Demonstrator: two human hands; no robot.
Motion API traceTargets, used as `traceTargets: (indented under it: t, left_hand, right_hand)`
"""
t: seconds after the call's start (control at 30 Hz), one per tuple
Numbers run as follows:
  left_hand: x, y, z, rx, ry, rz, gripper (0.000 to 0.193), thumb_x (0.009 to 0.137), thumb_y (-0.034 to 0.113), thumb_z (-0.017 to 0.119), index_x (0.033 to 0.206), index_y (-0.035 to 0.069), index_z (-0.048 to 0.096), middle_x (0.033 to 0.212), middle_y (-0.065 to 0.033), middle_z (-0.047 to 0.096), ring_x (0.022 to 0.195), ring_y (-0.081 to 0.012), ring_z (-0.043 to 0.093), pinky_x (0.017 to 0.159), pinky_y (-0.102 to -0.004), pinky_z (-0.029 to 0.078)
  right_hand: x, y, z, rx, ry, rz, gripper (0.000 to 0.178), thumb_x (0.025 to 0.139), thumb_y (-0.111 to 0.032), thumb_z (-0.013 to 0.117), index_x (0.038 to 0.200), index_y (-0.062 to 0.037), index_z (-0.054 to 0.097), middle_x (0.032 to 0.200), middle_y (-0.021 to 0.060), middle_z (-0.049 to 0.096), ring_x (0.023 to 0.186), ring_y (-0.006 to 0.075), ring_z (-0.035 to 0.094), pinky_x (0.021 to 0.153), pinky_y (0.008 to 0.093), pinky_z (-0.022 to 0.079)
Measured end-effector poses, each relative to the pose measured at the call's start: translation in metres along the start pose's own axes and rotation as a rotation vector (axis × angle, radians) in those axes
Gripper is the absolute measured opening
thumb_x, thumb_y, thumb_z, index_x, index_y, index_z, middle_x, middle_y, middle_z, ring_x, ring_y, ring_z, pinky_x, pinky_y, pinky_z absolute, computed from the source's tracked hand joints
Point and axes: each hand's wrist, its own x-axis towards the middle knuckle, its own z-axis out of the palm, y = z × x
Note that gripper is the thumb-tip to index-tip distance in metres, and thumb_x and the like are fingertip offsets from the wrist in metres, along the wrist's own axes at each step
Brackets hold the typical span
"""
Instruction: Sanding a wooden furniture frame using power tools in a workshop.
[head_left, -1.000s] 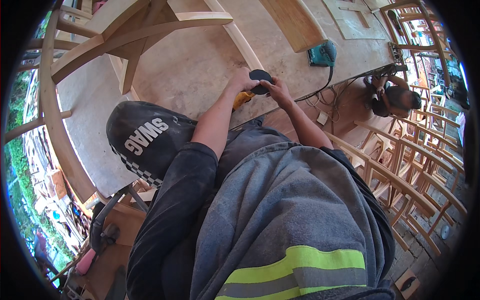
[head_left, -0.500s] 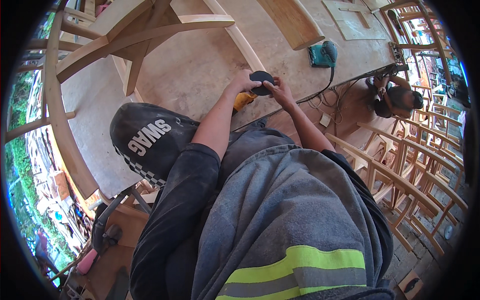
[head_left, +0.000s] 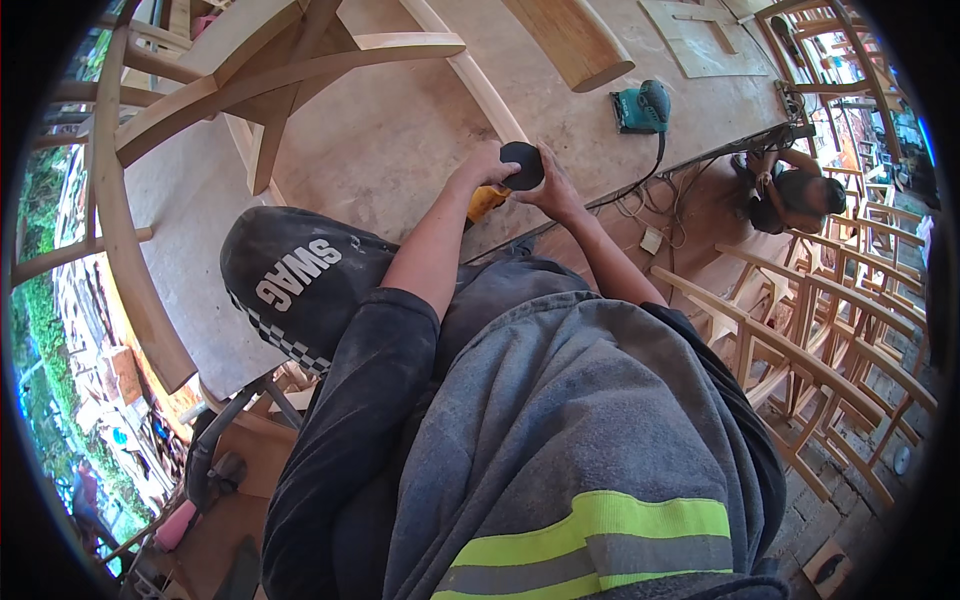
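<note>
- Left hand (head_left: 487,170): clenched round the yellow body of a small power tool (head_left: 487,201), fingers wrapped over the top; tool sits directly under and just behind the palm, toward the person.
- Right hand (head_left: 556,190): fingers curled onto the rim of a black round disc (head_left: 521,165), thumb side on it; grasping, not released.
- Key relation: disc lies between the two hands, touching both, just left of the right-hand fingers and just right of the left knuckles. Disc face is turned up toward the camera, w/ the yellow body below it on the person's side; long axis of tool runs approx. from the person outward.
- Nearer hand: both in contact; right hand has the disc edge, left carries the tool weight.
- Support: hands held over the near edge of the workbench (head_left: 400,140).
- Beyond right hand, well apart: teal sander (head_left: 641,106), cord trailing back off the bench edge.
- Further right, lower: another person (head_left: 790,195) among chair frames (head_left: 800,330).
</note>
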Motion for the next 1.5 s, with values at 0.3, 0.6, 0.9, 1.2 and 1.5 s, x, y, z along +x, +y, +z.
traceTargets:
  t: [0.3, 0.6, 0.9, 1.2, 1.5]
  left_hand:
    - [0.002, 0.000, 0.002, -0.002, 0.013, -0.042, 0.037, 0.081, 0.023, 0.073, 0.102, -0.006, 0.063, 0.089, -0.0217, 0.068, 0.073, -0.0278, 0.071, 0.059, -0.0370, 0.059]
    - [0.011, -0.011, 0.008, 0.167, 0.082, 0.029, 0.040, 0.080, 0.027, 0.074, 0.103, -0.004, 0.064, 0.094, -0.0224, 0.068, 0.078, -0.0295, 0.070, 0.068, -0.0381, 0.058]
    - [0.018, -0.018, 0.009, 0.139, 0.060, 0.022, 0.043, 0.079, 0.028, 0.075, 0.104, -0.004, 0.063, 0.096, -0.0231, 0.068, 0.080, -0.0304, 0.070, 0.069, -0.0386, 0.057]
    - [-0.001, 0.001, 0.001, 0.107, 0.061, -0.007, 0.046, 0.076, 0.031, 0.077, 0.103, -0.004, 0.064, 0.097, -0.0229, 0.068, 0.085, -0.0322, 0.069, 0.074, -0.0395, 0.056]
    - [0.004, -0.005, 0.007, -0.069, 0.108, -0.032, 0.038, 0.077, 0.021, 0.076, 0.100, -0.006, 0.063, 0.083, -0.0210, 0.068, 0.065, -0.0256, 0.070, 0.053, -0.0343, 0.057]
  right_hand:
    - [0.001, -0.005, -0.004, 0.001, 0.009, -0.013, 0.103, 0.063, -0.030, 0.085, 0.142, 0.0041, 0.028, 0.141, 0.0271, 0.039, 0.132, 0.0380, 0.039, 0.109, 0.0405, 0.035]
    - [0.002, -0.005, -0.006, 0.008, 0.015, -0.005, 0.100, 0.062, -0.030, 0.086, 0.140, 0.0018, 0.032, 0.138, 0.0239, 0.044, 0.128, 0.0358, 0.045, 0.106, 0.0398, 0.039]
    - [0.003, -0.007, -0.008, 0.003, -0.001, -0.003, 0.098, 0.062, -0.028, 0.086, 0.139, 0.0019, 0.033, 0.137, 0.0233, 0.045, 0.127, 0.0357, 0.046, 0.105, 0.0398, 0.039]
    - [0.002, -0.006, -0.005, 0.013, -0.018, 0.019, 0.102, 0.063, -0.030, 0.085, 0.142, 0.0040, 0.029, 0.137, 0.0252, 0.045, 0.127, 0.0369, 0.046, 0.105, 0.0400, 0.039]
    - [0.011, 0.001, 0.001, 0.145, 0.130, 0.153, 0.073, 0.080, -0.042, 0.073, 0.131, 0.0031, 0.049, 0.130, 0.0242, 0.053, 0.122, 0.0324, 0.052, 0.102, 0.0386, 0.042]
